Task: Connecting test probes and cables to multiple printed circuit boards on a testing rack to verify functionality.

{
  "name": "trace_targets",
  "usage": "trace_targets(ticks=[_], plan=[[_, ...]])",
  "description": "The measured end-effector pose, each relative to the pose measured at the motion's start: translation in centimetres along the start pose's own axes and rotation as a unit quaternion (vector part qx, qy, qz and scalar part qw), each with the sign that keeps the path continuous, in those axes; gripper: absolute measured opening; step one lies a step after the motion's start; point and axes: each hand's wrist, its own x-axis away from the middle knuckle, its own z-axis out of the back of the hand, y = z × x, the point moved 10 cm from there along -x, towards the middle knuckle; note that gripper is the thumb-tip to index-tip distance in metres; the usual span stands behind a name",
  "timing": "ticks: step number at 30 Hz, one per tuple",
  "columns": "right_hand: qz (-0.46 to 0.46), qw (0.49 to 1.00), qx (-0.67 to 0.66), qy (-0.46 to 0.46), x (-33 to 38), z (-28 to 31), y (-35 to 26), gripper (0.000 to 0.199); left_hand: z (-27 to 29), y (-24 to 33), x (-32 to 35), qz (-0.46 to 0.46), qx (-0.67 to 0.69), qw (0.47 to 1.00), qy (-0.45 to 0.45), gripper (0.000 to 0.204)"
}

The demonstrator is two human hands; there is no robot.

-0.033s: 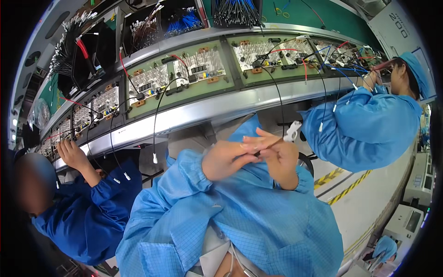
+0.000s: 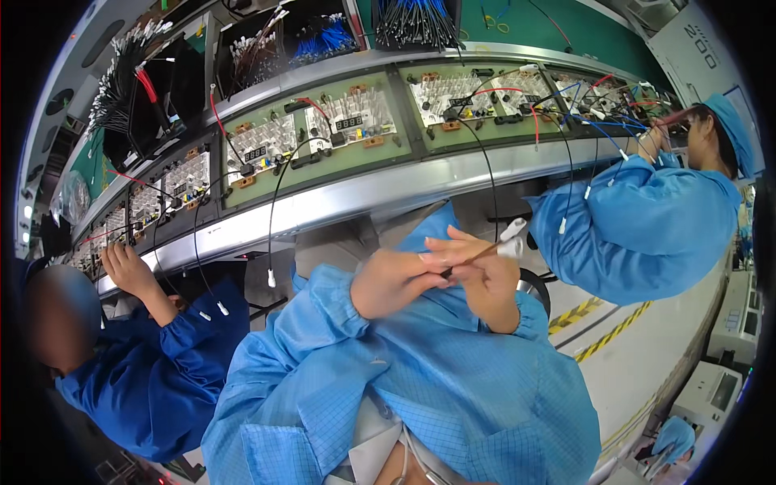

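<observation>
In front of my chest, my left hand [image 2: 388, 283] and my right hand [image 2: 490, 284] meet at a few short brown wires [image 2: 487, 253]. White connectors [image 2: 510, 246] on the wires stick out past my right fingers, toward the right. A small dark end shows between my left fingertips, partly covered. Both hands are closed on the wires, with some right fingers stretched out above them. My hands are apart from the line of circuit boards [image 2: 350, 113] beyond them.
A metal rail [image 2: 323, 182] runs along the front of the boards. Black wires with white ends [image 2: 272, 277] hang over it. Behind stand bins of blue-and-black wires [image 2: 416, 23] and white-ended wires [image 2: 121, 77]. Co-workers in blue sit left [image 2: 162, 364] and right [image 2: 647, 226].
The white connectors have turned and spread slightly beyond my right fingers, and more brown wire shows. My hands have barely shifted.
</observation>
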Motion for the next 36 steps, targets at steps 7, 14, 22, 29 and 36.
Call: trace_targets(ticks=[7,14,22,29,36], plan=[[0.162,0.985,0.008,0.064,-0.6,-2.5,-0.1,0.017,4.5,-0.2,3.5,0.054,-0.105,0.978,0.175,0.012],[0.191,0.962,-0.149,0.129,-2.3,-4.0,-0.1,0.029,8.9,6.4,13.5,-0.168,-0.073,0.965,0.188,0.017],[0.209,0.947,0.147,0.192,-11.4,-8.8,-0.1,0.015,19.8,8.6,16.6,-0.215,-0.215,0.805,0.509,0.011],[0.179,0.928,0.287,0.156,-15.3,-10.4,4.1,0.014,23.3,0.9,13.1,-0.101,-0.209,0.815,0.532,0.019],[0.158,0.937,0.3,0.083,-17.5,-10.6,5.8,0.013,22.2,-3.9,14.9,-0.024,-0.212,0.829,0.517,0.024]])
